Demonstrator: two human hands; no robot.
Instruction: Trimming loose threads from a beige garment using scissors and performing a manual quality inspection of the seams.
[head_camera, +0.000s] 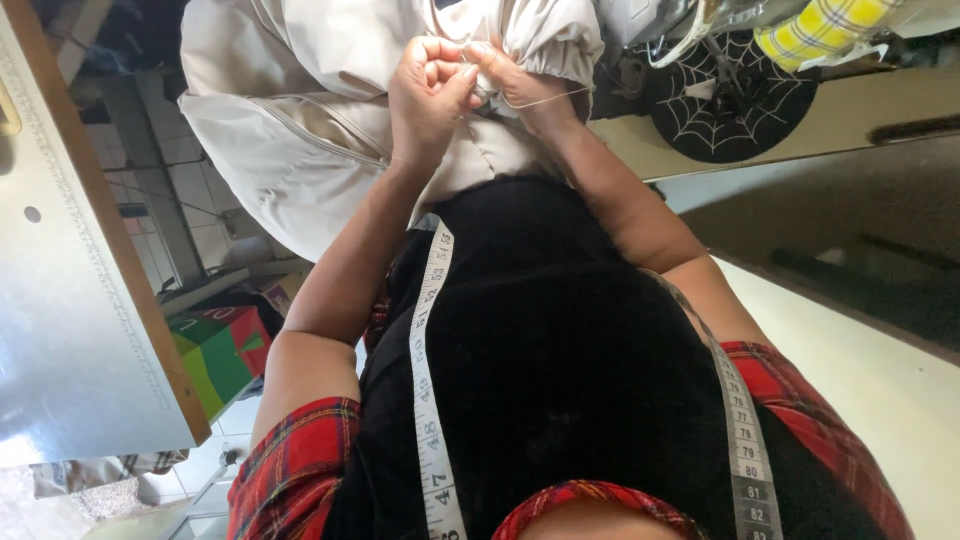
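A beige padded garment hangs in front of me at the top of the view. My left hand is closed, its fingertips pinching the garment's fabric near a gathered cuff. My right hand touches it from the right and pinches a thin pale thread that loops out toward the cuff. Whether a needle is there cannot be told. Below the hands lie my black apron, red plaid sleeves and a white measuring tape draped round my neck.
A metal-topped table with a wooden edge and ruled scale fills the left side. Below it sits a green, red and yellow box on tiled floor. A black round piece with a white web pattern and yellow plaid cloth lie at the top right.
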